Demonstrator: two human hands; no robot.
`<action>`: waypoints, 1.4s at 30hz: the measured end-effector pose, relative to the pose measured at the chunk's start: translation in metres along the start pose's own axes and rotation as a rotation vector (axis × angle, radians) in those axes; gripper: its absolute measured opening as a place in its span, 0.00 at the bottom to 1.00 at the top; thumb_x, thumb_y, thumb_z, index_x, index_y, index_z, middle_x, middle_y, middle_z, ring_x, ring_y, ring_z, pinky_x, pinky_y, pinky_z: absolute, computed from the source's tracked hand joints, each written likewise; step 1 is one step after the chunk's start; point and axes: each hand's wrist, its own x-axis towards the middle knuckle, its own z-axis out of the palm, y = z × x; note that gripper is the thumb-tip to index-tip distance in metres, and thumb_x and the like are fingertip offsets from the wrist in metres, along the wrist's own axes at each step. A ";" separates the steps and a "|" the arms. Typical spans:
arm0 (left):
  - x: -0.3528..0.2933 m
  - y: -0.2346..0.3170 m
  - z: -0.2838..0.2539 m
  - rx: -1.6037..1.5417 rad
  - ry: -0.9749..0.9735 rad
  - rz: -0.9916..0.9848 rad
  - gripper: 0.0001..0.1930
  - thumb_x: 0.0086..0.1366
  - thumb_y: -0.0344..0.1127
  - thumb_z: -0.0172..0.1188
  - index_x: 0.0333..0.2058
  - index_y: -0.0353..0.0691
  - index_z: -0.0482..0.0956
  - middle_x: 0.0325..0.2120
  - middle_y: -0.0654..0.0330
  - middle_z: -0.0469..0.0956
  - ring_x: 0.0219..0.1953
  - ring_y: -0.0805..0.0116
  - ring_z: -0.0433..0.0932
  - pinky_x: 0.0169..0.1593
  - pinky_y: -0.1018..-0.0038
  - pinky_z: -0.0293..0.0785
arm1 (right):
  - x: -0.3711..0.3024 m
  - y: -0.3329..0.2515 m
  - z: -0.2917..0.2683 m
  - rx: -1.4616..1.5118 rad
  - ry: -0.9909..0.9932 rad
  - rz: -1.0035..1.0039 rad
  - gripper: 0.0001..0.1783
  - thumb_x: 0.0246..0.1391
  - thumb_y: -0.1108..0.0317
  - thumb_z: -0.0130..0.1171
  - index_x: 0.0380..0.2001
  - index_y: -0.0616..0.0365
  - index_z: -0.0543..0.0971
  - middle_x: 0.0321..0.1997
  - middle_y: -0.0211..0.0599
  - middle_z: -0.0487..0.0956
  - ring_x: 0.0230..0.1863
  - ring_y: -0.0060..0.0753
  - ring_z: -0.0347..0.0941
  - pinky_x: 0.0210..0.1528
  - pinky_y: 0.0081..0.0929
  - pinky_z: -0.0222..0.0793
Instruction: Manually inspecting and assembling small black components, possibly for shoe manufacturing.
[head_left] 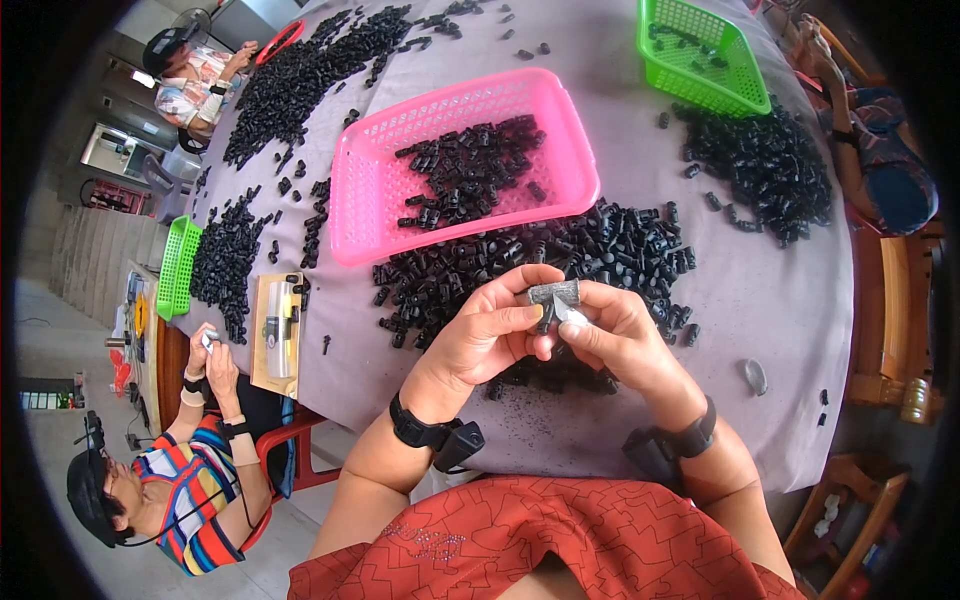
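Observation:
Both my hands meet over a heap of small black plastic parts [450, 270]. My left hand [480, 330] is closed, its fingers and thumb pinching a small dark part [546, 322]. A grey, rough-looking cylinder [553, 292] lies across the fingertips of both hands; I cannot tell which of them bears it. My right hand [630, 335] is closed too, its thumb and fingers on a small pale, pointed piece [566, 309] that touches the dark part. Fingers partly hide what is held.
A pink basket [345, 215] with black parts stands just beyond the heap. Green baskets [715, 98] [178, 265] flank it, beside more piles. At left, a wooden tray [262, 350] holds a clear tube. A grey oval piece [755, 377] lies right. Other people sit around the table.

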 end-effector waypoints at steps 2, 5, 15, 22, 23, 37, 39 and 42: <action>0.000 0.002 0.001 0.007 -0.002 0.002 0.22 0.62 0.29 0.60 0.55 0.38 0.67 0.36 0.58 0.78 0.28 0.71 0.80 0.34 0.77 0.79 | 0.000 -0.003 0.002 0.006 -0.005 0.006 0.20 0.60 0.66 0.58 0.53 0.60 0.72 0.30 0.23 0.78 0.21 0.07 0.60 0.21 0.09 0.53; 0.001 0.004 -0.002 0.004 -0.001 0.020 0.22 0.63 0.29 0.59 0.55 0.38 0.67 0.35 0.59 0.78 0.30 0.71 0.80 0.34 0.76 0.80 | -0.001 -0.008 0.008 0.003 -0.015 0.028 0.24 0.59 0.65 0.59 0.57 0.61 0.69 0.30 0.23 0.77 0.23 0.08 0.61 0.22 0.09 0.55; 0.002 0.001 -0.005 -0.013 0.000 0.041 0.20 0.63 0.27 0.59 0.54 0.38 0.69 0.36 0.60 0.79 0.30 0.72 0.80 0.35 0.76 0.81 | -0.001 -0.012 0.011 -0.027 -0.052 0.026 0.30 0.57 0.67 0.61 0.60 0.63 0.66 0.35 0.23 0.77 0.28 0.11 0.65 0.29 0.11 0.61; 0.002 0.003 -0.004 0.019 0.015 0.049 0.20 0.63 0.27 0.59 0.53 0.38 0.69 0.36 0.59 0.79 0.30 0.72 0.80 0.35 0.76 0.81 | -0.001 -0.014 0.009 -0.012 -0.061 0.066 0.28 0.57 0.66 0.61 0.59 0.61 0.67 0.36 0.23 0.78 0.28 0.10 0.65 0.27 0.10 0.60; 0.002 0.003 -0.004 0.027 0.016 0.046 0.20 0.63 0.27 0.59 0.53 0.38 0.69 0.36 0.59 0.79 0.30 0.72 0.80 0.35 0.77 0.81 | -0.001 -0.014 0.009 -0.026 -0.052 0.072 0.27 0.58 0.65 0.60 0.59 0.61 0.68 0.36 0.23 0.78 0.28 0.09 0.65 0.26 0.10 0.60; -0.004 0.017 -0.007 0.269 0.192 0.498 0.11 0.65 0.28 0.56 0.45 0.37 0.75 0.33 0.57 0.77 0.29 0.71 0.77 0.35 0.75 0.78 | 0.001 -0.004 0.012 -0.023 0.140 0.008 0.20 0.61 0.64 0.57 0.54 0.61 0.72 0.25 0.18 0.70 0.22 0.08 0.59 0.21 0.11 0.54; -0.008 0.026 -0.008 0.256 0.304 0.652 0.10 0.66 0.28 0.56 0.45 0.37 0.75 0.34 0.57 0.77 0.30 0.71 0.77 0.36 0.75 0.79 | 0.002 -0.003 0.013 -0.043 0.126 0.039 0.20 0.61 0.64 0.57 0.53 0.61 0.73 0.24 0.17 0.68 0.22 0.08 0.59 0.21 0.11 0.54; -0.009 0.037 -0.016 0.195 0.309 0.713 0.14 0.67 0.28 0.55 0.50 0.34 0.73 0.42 0.52 0.79 0.41 0.63 0.81 0.43 0.72 0.82 | 0.001 0.001 0.011 -0.065 0.127 0.043 0.19 0.61 0.64 0.58 0.52 0.61 0.73 0.24 0.17 0.68 0.21 0.08 0.58 0.21 0.11 0.54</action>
